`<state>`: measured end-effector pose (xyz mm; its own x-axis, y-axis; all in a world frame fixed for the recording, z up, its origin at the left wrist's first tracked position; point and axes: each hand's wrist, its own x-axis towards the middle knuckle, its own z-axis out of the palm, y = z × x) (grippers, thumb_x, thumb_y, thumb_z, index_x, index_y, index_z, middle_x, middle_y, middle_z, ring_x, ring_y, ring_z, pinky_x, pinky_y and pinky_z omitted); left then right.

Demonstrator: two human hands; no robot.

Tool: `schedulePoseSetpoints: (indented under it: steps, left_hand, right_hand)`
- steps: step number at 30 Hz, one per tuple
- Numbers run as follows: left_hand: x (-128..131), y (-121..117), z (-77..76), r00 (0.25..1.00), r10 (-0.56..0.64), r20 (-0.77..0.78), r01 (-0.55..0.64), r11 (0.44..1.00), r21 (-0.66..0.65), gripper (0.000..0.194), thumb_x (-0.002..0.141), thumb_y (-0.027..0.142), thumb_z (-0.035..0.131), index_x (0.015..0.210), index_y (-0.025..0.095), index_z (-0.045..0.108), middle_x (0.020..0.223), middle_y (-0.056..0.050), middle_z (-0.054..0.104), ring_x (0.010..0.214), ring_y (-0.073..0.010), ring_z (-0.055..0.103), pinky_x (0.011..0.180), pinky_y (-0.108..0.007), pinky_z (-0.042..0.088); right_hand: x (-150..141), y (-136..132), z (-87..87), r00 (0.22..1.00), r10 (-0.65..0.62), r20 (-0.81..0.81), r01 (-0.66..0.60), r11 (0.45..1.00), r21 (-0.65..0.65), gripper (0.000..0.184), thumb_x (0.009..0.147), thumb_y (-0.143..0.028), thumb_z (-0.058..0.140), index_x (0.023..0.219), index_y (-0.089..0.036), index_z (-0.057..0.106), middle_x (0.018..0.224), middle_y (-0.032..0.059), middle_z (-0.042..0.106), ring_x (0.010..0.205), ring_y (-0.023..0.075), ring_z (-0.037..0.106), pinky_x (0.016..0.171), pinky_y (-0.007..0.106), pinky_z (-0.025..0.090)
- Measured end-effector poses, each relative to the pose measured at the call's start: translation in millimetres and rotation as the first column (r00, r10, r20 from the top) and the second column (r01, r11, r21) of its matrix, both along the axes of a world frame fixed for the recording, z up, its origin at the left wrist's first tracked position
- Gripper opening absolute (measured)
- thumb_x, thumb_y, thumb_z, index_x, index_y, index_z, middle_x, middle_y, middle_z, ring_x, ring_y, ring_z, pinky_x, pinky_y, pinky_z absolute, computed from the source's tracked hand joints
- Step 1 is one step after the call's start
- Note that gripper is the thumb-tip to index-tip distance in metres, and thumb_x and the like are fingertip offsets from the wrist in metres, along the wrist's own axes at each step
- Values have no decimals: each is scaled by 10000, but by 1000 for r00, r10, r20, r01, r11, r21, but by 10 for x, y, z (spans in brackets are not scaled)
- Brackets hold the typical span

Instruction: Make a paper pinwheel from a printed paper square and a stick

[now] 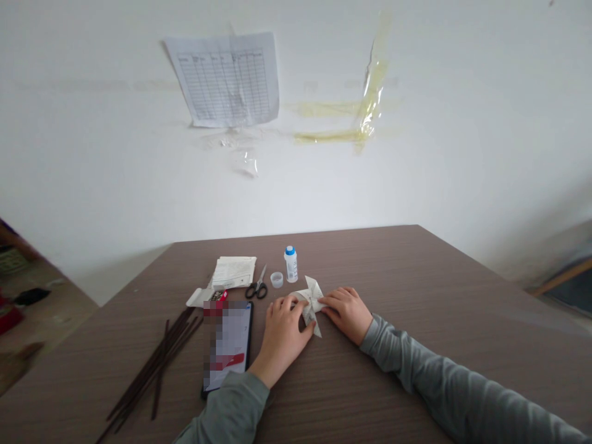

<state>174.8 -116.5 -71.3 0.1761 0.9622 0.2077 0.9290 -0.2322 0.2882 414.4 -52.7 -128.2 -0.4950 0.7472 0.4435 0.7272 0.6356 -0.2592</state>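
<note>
Bench: brown wood-grain top [416, 277], its far edge along the wall, both far corners cut at a slant.
Paper pinwheel: white, folded [313, 300], flat on the bench between the hands.
Left hand: spread [283, 330], fingertips on the pinwheel's left side, thumb by its lower blade, not clenched.
Right hand: grasping the pinwheel's right edge [349, 313] with thumb and fingers.
Beyond the pinwheel: upright glue bottle [291, 266] with a blue top, clear cap [276, 280] just beside it, scissors [257, 287], stacked papers [234, 271].
Left side: phone [229, 345], screen partly pixelated, small red-and-white box [208, 298], loose dark sticks [161, 364].
Wall: white [444, 123], bearing a printed table sheet [226, 80] and yellowed tape [370, 105].
Floor: brownish, at far left [58, 314], with dark and red items too unclear to name.
</note>
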Motion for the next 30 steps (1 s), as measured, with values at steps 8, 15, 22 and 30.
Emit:
schedulePoseSetpoints:
  steps: [8,15,22,30]
  left_hand:
    - [21,-12,33,1000,11,-15,-11,1000,-1,443,1097,259,905,1536,288,958,1565,-154,891,1526,-449,806,1363,-621,645]
    - [50,-7,32,1000,16,-23,-16,1000,-3,539,1101,252,887,1633,314,941,1571,-170,868,1516,-444,797,1367,-627,641]
    - [103,-8,48,999,33,-12,-33,999,-6,558,1082,236,895,1615,383,968,1538,-158,839,1483,-450,785,1374,-642,623]
    - [125,-16,62,999,38,-22,-38,999,-5,531,1085,244,887,1591,379,977,1511,-154,827,1468,-435,762,1385,-658,598]
  right_hand:
    - [8,4,-12,1000,-4,2,4,1000,-8,309,1195,-204,800,1371,-347,1010,1238,123,989,1190,381,914,1138,556,702]
    - [9,-20,25,1000,-11,18,12,1000,-9,300,1187,-182,841,1368,-351,1010,1242,109,987,1203,350,907,1157,522,693]
    - [17,-50,48,999,-13,43,13,1000,-1,314,1232,-213,787,1413,-357,1000,1256,94,982,1218,309,885,1183,481,673]
    - [21,-24,43,999,-6,37,7,1000,-22,314,1213,-204,804,1392,-357,1010,1246,87,976,1205,338,881,1174,520,696]
